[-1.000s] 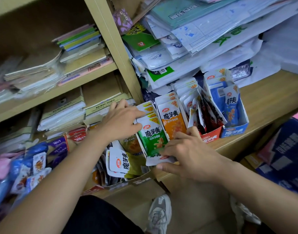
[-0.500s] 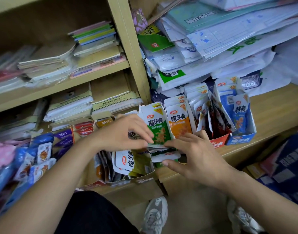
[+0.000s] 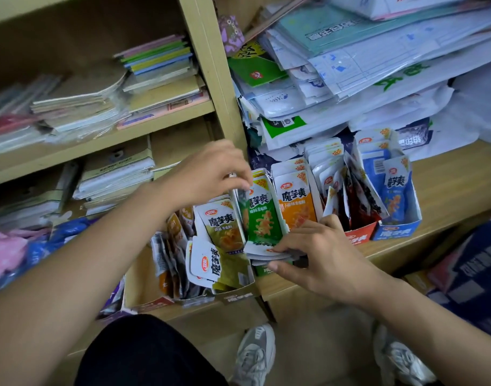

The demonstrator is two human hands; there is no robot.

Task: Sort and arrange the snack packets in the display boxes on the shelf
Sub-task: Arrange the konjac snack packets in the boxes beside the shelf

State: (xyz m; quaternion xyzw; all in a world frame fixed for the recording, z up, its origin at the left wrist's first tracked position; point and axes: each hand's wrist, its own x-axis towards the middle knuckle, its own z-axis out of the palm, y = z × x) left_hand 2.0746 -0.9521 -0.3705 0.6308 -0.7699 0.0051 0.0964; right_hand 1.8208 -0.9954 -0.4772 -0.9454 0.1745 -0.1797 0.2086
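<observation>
While the right hand is pinching the fanned bottom seals of the green pkts, thumb underneath and fingers on top, the left hand is arching over the bundle w/ fingers curled down, gripping its top edge. So both hands are holding the same bundle, one per end. It is standing tilted at the front lip of the shelf, squeezed btwn an olive pkt on its left and the orange pkts just beside it on the right. A scrap of green box is showing under the right thumb, but I cannot tell whether the bundle is sitting inside it.

Judging by looks, these pouches are weighing next to nothing: thin glossy film, soft filling, so prob. sliding against each other easily, and the splayed lower ends are hinting at that. Mid-body they are looking floppy. The flat sealed strips top and bottom are looking stiffest, i.e. the places worth holding. Squeezing the whole stack face-to-face seems the safer grip. Not fragile, though creasing is likely if jammed down.

Further right, the red box and the blue box are holding their own upright rows. Down left, the lower box is holding more olive pkts, lying jumbled.
</observation>
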